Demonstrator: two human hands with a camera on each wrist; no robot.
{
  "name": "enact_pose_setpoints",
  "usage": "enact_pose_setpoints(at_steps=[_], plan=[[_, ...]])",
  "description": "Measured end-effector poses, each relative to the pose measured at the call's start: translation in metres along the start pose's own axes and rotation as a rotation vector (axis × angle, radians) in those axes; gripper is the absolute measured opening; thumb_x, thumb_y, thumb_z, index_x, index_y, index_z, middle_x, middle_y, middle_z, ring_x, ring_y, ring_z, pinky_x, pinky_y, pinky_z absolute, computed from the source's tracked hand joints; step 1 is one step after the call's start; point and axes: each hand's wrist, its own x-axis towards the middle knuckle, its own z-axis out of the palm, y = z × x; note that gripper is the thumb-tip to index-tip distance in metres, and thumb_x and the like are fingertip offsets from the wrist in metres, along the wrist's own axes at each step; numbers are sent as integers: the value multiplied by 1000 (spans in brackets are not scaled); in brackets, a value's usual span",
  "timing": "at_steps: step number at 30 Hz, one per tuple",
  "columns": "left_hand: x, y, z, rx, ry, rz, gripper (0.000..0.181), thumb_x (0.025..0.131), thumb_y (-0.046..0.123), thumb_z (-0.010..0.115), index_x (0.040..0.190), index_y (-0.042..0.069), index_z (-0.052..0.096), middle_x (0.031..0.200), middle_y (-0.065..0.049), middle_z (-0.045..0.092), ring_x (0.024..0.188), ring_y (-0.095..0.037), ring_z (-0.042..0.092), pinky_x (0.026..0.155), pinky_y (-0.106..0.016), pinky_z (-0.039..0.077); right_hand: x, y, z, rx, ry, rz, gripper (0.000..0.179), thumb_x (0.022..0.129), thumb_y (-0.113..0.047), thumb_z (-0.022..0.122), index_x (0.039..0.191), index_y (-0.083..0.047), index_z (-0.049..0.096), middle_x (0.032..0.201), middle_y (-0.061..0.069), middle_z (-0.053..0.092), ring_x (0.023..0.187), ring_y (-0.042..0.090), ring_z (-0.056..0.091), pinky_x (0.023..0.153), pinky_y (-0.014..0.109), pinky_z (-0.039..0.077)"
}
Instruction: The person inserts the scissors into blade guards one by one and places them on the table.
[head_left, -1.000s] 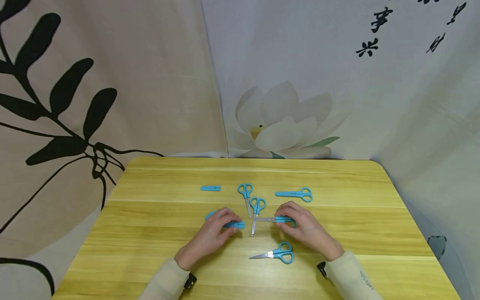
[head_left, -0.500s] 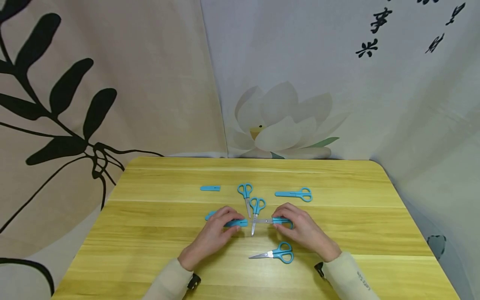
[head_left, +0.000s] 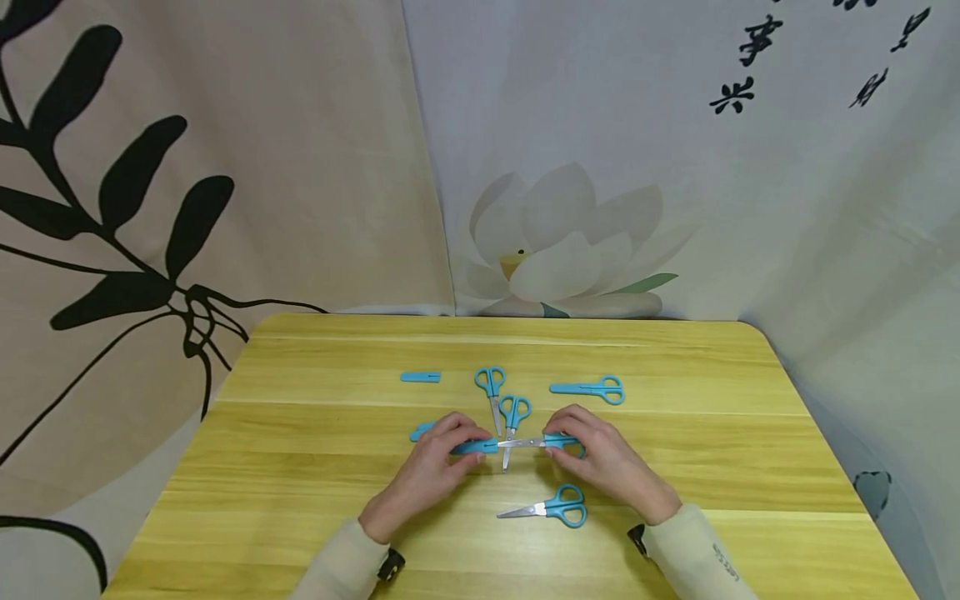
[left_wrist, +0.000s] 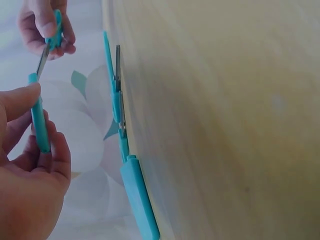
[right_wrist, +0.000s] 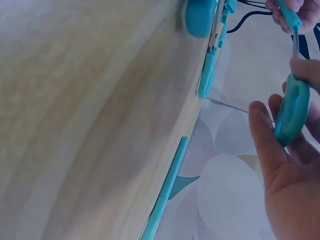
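In the head view my left hand point(head_left: 435, 458) pinches a blue scissors sheath point(head_left: 483, 447) between thumb and fingers. My right hand point(head_left: 611, 458) grips a pair of scissors point(head_left: 532, 442) by its blue handles, blades pointing left. The blade tips meet the sheath's mouth and seem just inside it; most of the blade length still shows. Both wrist views show the sheath point(left_wrist: 40, 125) and the scissors' handle point(right_wrist: 294, 107) held up off the table. Beneath the held blades lie unsheathed scissors point(head_left: 515, 408). Partly behind my left hand is another blue sheath point(head_left: 420, 432).
On the wooden table point(head_left: 300, 500) lie more bare scissors point(head_left: 491, 382) at the back and another bare pair point(head_left: 566, 506) in front. Sheathed scissors point(head_left: 588, 388) rest at the back right, a loose sheath point(head_left: 421, 377) at the back left. A printed curtain point(head_left: 577, 125) hangs behind.
My left hand has brought the sheath rightward, and my right hand has shifted slightly left with the scissors. The blade tips, apart from the sheath before, now meet its mouth.
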Motion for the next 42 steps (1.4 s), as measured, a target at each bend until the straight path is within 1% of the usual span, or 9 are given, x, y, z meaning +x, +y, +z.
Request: enact_pose_setpoints(at_steps=[4,17,22,31,33,36,39,40,42], plan=[[0,1,0,14,3,18,23,94,10,78,115,16,77,114,8,62,102,-13,60,83,-30,54,2,-2,0,-17,18,-23,20,90,-12,83,106,-12,73,117,-5,65,102,13,66,86,35,60],[2,5,0,11,30,9,24,92,10,80,115,16,77,116,8,64,101,-11,62,83,-30,54,7,-6,3,-85,50,-103,25,85,-11,86,106,-10,72,114,-2,65,99,13,67,83,30,60],[2,6,0,28,32,16,23,92,10,80,114,15,77,116,6,65,103,-13,62,85,-32,54,9,-9,4,-103,50,-111,27,84,-9,87,105,-11,72,114,-1,65,98,13,67,83,29,60],[1,5,0,51,39,59,22,92,10,79,114,13,77,117,4,65,105,-14,61,85,-32,55,13,-13,5,-115,50,-148,29,82,-8,88,105,-11,71,112,-2,65,97,13,67,82,28,59],[2,5,0,54,40,67,22,93,11,79,114,14,77,117,5,64,106,-13,61,85,-32,55,13,-13,5,-115,52,-158,26,85,-11,87,105,-11,71,112,-2,65,97,13,66,83,28,59],[2,5,-1,57,40,76,22,93,11,79,115,15,76,117,6,64,107,-13,60,86,-33,55,14,-12,6,-112,55,-173,21,96,-27,78,106,-10,71,112,-2,65,97,13,67,84,27,59],[2,5,-1,60,39,87,21,93,11,79,114,14,77,117,6,64,108,-14,60,86,-33,55,15,-12,8,-113,59,-189,32,104,-41,62,106,-10,71,112,-2,66,97,12,67,84,26,59],[2,5,0,61,39,92,22,93,10,78,115,13,77,117,5,64,108,-14,60,86,-33,55,15,-12,8,-113,60,-194,33,104,-41,61,106,-10,71,112,-1,66,96,12,67,84,26,59],[2,5,0,65,35,97,22,93,10,78,115,12,77,116,4,65,107,-15,60,85,-33,56,15,-12,9,-115,63,-200,27,102,-36,68,106,-10,71,112,-1,66,96,12,67,83,26,59]])
